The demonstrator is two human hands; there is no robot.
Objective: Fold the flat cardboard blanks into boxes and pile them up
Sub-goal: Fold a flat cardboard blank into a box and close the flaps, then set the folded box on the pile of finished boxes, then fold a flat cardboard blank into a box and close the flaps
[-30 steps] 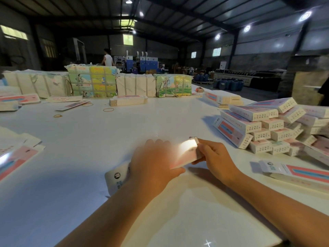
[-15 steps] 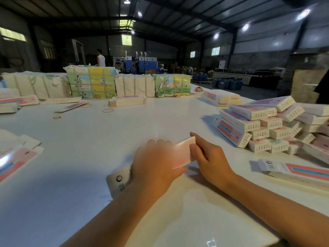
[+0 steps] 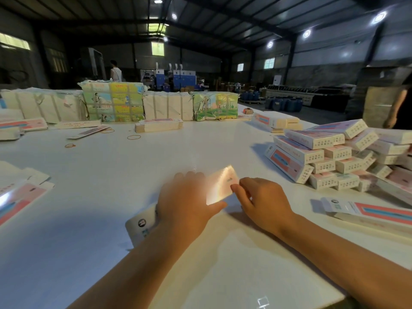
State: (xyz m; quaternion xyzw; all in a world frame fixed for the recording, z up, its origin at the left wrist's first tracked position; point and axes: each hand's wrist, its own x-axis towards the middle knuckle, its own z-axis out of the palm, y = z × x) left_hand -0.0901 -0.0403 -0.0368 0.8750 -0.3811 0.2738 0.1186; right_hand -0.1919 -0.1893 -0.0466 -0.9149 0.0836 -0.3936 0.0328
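Here both hands, left hand [image 3: 185,204] and right hand [image 3: 263,201], grip the carton [image 3: 220,186].

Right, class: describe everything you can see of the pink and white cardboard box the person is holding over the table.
The pink and white cardboard box is long and slim, part folded. Its glossy pink face catches a strong glare, washing out most print. It tilts up to the right above the white table. The left hand covers its middle from above; the right hand pinches its right end. A rounded white flap with a small round logo shows left of the left wrist. Whether the box touches the table is unclear.
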